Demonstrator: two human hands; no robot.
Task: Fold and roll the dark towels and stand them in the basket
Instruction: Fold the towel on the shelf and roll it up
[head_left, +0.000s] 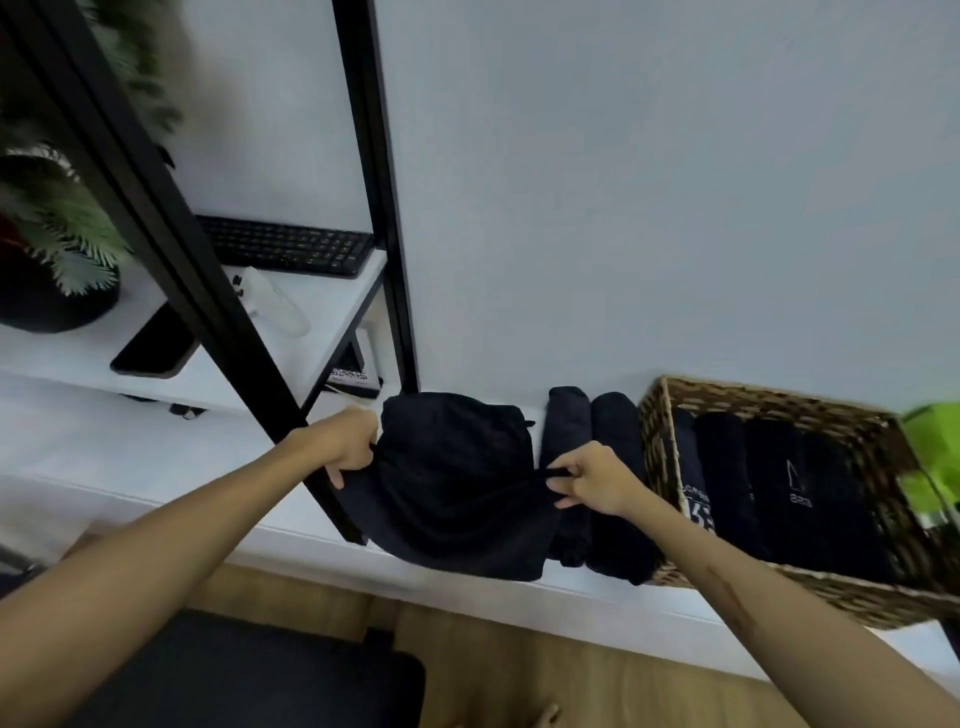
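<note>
A dark towel (457, 483) hangs slack over the white table, held up by both hands. My left hand (348, 447) grips its left edge and my right hand (592, 480) pinches its right edge. Two rolled dark towels (597, 467) lie on the table just right of it, partly hidden behind my right hand. A wicker basket (657, 452) stands further right with several rolled dark towels (769, 493) side by side inside it; some show white print.
A black metal shelf post (208, 291) crosses in front of my left hand. On the shelf sit a keyboard (285, 244), a phone (153, 345), a white remote (275, 306) and a potted plant (57, 249). A green object (935, 457) lies beyond the basket. A dark seat (234, 675) is below.
</note>
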